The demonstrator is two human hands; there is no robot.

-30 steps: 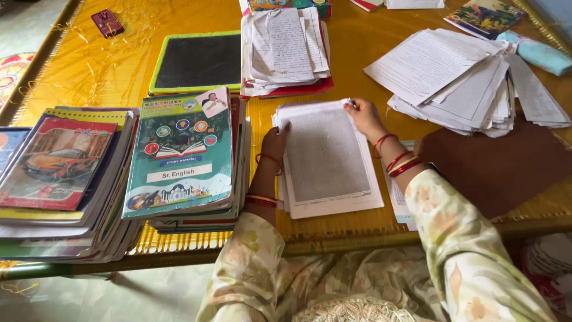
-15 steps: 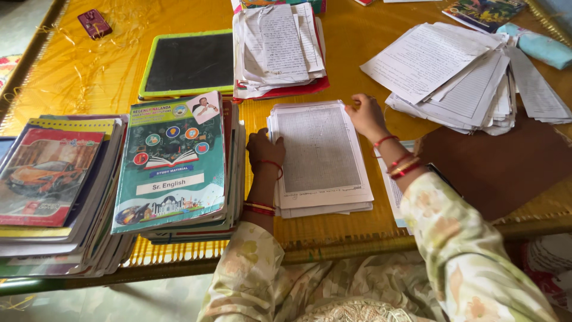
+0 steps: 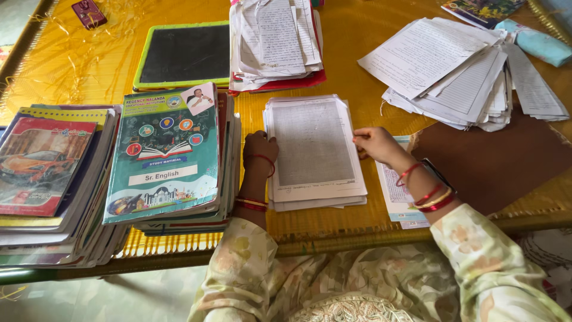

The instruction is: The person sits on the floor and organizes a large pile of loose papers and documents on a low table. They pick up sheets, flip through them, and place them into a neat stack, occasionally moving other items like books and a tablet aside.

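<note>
Both hands press the edges of the paper stack (image 3: 314, 152): left hand (image 3: 259, 149) flat, right hand (image 3: 372, 143) loosely curled, neither gripping. Uneven squeezing could buckle or fan the loose sheets toward the book pile (image 3: 173, 158).

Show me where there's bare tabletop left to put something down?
Bare yellow tabletop lies left of the slate, and a strip runs between the far paper pile and the loose sheets. Around the centre stack, both hands and the books crowd it.

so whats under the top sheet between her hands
More loose sheets: the paper stack shows their edges at the bottom and left. Left hand and right hand press its sides. Their writing is covered.
</note>
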